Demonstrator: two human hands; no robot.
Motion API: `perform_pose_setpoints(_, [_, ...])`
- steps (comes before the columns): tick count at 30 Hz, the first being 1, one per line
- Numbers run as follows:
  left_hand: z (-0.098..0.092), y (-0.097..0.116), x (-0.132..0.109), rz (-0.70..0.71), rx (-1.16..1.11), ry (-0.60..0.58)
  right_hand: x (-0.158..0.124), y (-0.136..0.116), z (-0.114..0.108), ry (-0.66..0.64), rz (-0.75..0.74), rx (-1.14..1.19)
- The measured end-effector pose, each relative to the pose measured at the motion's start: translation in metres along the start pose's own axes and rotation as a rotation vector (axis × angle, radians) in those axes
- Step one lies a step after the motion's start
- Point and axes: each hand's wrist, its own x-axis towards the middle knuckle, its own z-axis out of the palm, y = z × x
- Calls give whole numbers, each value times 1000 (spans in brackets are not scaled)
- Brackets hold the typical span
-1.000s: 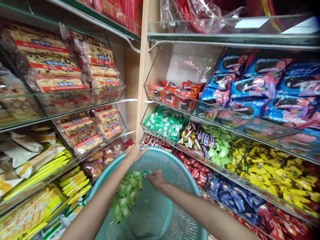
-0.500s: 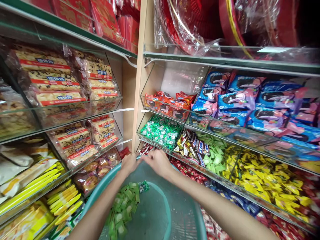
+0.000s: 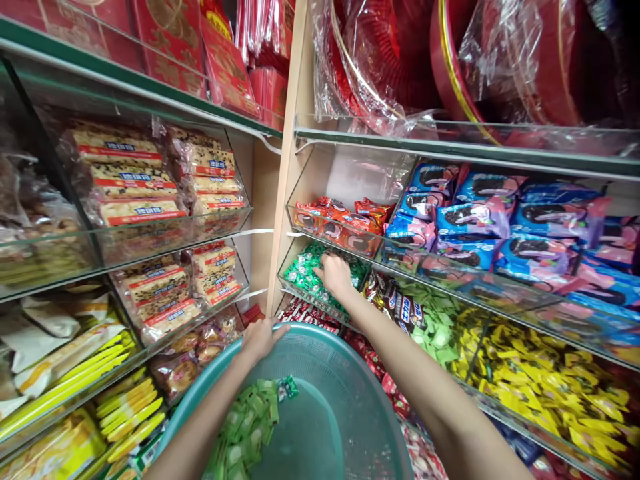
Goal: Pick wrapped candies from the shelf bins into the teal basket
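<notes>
My left hand [image 3: 261,339] is wrapped round the far rim of a large teal plastic basket [image 3: 367,373]. Inside the basket, on its left side, lies a pile of light green wrapped candies [image 3: 250,420], with a few darker green candies [image 3: 288,387] at the pile's edge. My right hand [image 3: 336,275] reaches into a glass shelf bin of shiny green wrapped candies [image 3: 306,270]. Its thumb and forefinger are apart over the candies; the other fingertips are partly hidden.
Glass-fronted shelves hold orange-red packets [image 3: 340,217], blue cookie packs [image 3: 473,217], yellow wrapped candies [image 3: 545,373] and chocolate bars [image 3: 403,303]. Packaged bars [image 3: 143,180] fill the left shelves. A wooden post [image 3: 283,200] divides the two sides. A glass ledge [image 3: 330,243] runs just above my right hand.
My right hand has left the basket's rim and moved up and right into the green candy bin. My left hand stays on the rim. The view has tilted slightly up.
</notes>
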Motion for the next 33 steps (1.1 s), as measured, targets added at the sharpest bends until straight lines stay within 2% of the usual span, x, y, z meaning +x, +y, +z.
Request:
perform_pose_setpoints(6, [-7,-2,-4,-31,11,5,-1,-2,9,68,11,-41])
perform_pose_setpoints(11, [-8,-2,-3,-37,26,7,-1,1,0,135,-25,31])
perform_pose_setpoints(14, [-9,-2,0,-38,34,2,-16,-3,-16,272,-88,225])
perform_pose_setpoints(16, [-9,-2,1,-45,40,-6,-37,-10,-23,352,-124,451])
perform_pose_setpoints(17, [-10,-2,2,-44,44,-14,-51,-15,-24,351,-134,581])
perform_pose_setpoints(19, [-11,-2,2,-46,57,-16,-80,-25,-14,247,-132,841])
perform_pose_setpoints(21, [-11,-1,1,-48,60,-8,-109,-35,9,23,-95,1060])
perform_pose_setpoints(22, [-11,-1,1,-47,58,-13,-121,-39,25,-135,-65,1134])
perform_pose_setpoints(24, [-12,1,0,-48,57,-2,-139,-45,61,-436,62,1180])
perform_pose_setpoints(26, [-12,3,-2,-55,59,3,-148,-47,92,-621,206,1160])
perform_pose_setpoints(29, [-12,4,-3,-62,64,-9,-153,-48,120,-733,320,1099])
perform_pose_setpoints(33, [-11,3,-5,-51,73,-10,-155,-53,129,-763,335,1015])
